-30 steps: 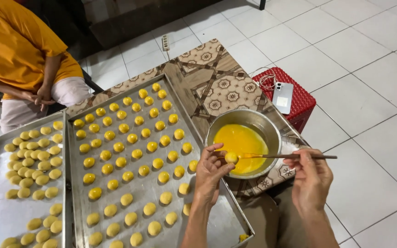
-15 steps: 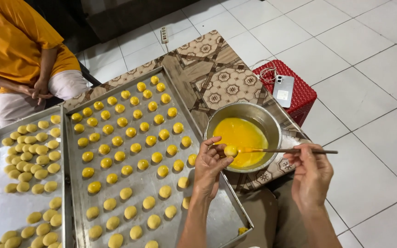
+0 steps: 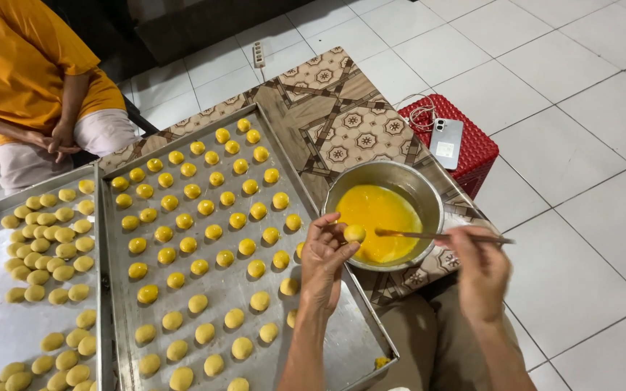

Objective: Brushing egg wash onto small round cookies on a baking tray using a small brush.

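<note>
Left hand (image 3: pixel 324 257) pinching dough ball (image 3: pixel 354 232) beside steel bowl (image 3: pixel 429 195) of beaten yolk (image 3: pixel 378 210); right hand (image 3: pixel 481 266) clamped on brush (image 3: pixel 429 234); glazed balls (image 3: pixel 204 208) filling tray (image 3: pixel 335 340).

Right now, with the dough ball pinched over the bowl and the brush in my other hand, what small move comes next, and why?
Probably draw the brush tip across the dough ball. The left hand holds the ball at the rim of the metal bowl of yellow egg wash, and the brush in the right hand already points at it, so drips would likely fall into the bowl.
</note>
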